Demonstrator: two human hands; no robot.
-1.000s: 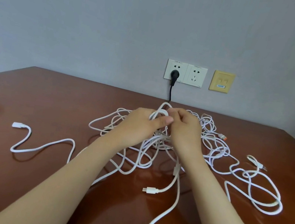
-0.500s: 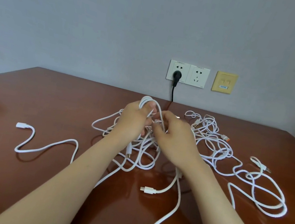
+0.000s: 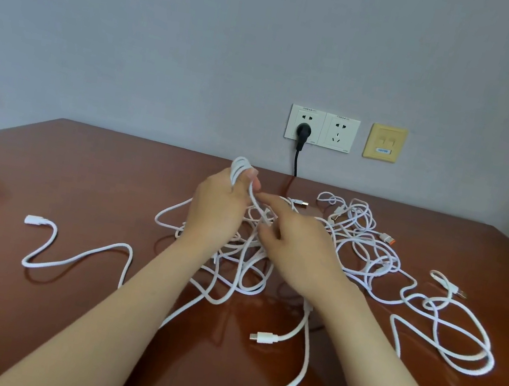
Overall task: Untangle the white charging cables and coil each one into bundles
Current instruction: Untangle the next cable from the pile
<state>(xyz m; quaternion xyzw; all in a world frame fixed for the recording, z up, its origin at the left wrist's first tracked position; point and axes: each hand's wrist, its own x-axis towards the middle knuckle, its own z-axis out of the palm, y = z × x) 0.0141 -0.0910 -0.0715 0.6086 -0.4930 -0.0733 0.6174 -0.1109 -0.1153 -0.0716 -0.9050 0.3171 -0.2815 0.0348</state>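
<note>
the white charging cables (image 3: 243,260) lie in a loose knot on the middle of the brown table (image 3: 79,183), with long strands straying left, right and toward the near edge; a few turns already wound into a small coil (image 3: 239,167) stand above the left hand (image 3: 216,211), whose fingers and thumb are curled round those loops, probably so the finished turns cannot spring apart; a strand runs down from the coil toward the right hand (image 3: 302,251), which sits just beside it over the knot with its forefinger stretched out and thumb below; whether they nip the strand i cannot tell; it looks placed to feed the next length out of the tangle; loose ends show a usb-c plug (image 3: 262,337) near the front, a white connector (image 3: 34,220) far left and an orange-tipped usb plug (image 3: 387,238) at the right; on the wall behind, a double wall socket (image 3: 339,133) carries a black plug (image 3: 303,131); its small print is too fine to read; beside it a beige data plate (image 3: 386,137) bears a blue label, also illegible.
</note>
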